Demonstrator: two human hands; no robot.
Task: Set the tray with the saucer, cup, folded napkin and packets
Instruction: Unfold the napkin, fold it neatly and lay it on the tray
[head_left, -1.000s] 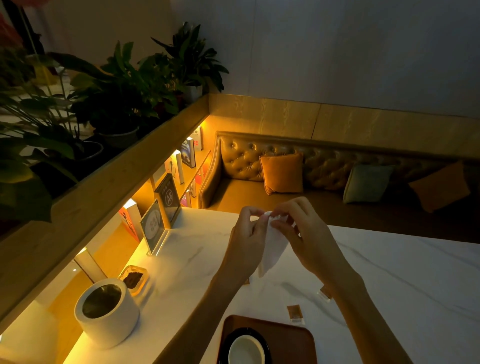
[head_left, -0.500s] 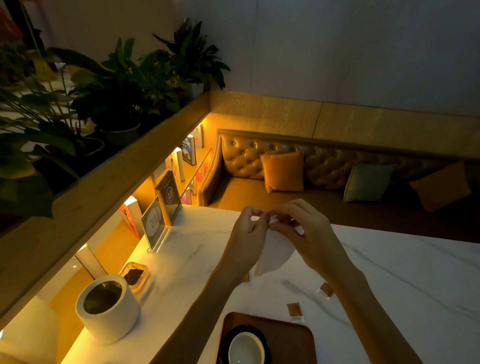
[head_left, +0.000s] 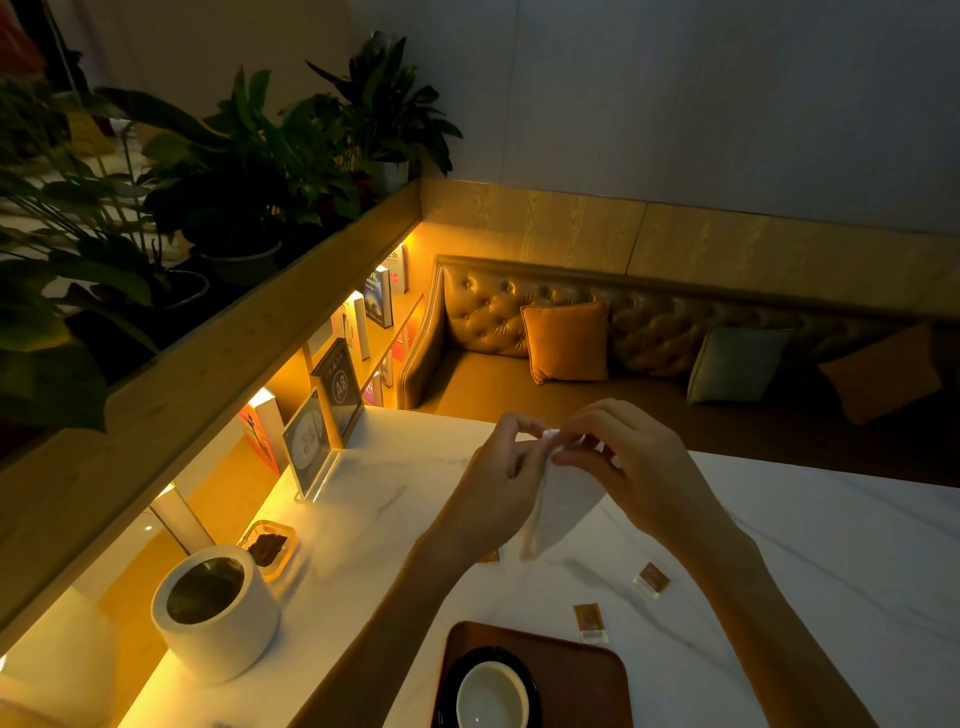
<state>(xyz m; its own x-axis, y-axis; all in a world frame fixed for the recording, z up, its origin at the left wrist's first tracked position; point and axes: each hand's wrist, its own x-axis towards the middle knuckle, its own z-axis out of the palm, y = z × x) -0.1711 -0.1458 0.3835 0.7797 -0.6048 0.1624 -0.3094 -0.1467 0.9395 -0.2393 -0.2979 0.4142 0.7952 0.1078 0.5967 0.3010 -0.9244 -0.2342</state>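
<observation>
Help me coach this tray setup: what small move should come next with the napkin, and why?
Probably finish the fold, then lower it to the tray. Both the left hand and right hand pinch the napkin in the air; cup and saucer are already placed.

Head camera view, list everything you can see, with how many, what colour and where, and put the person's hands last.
Tray: one, brown, table's near edge.
Saucer: one, black, on the tray's left part.
Cup: one, white, on the saucer.
Napkin: one, white, held above the table.
Packets: two clearly seen, brown, on the table beyond the tray; perhaps a third behind the left wrist.
Table: one, white marble.
Round container: one, white, left on the table.
Small dish: one, clear, dark contents, behind the container.
Sign stands: two, far left of the table.
Cushions: three, two orange, one pale green, on the bench.
Potted plants: several, green, on the ledge.
Left hand, right hand: pinching the napkin's top.
</observation>
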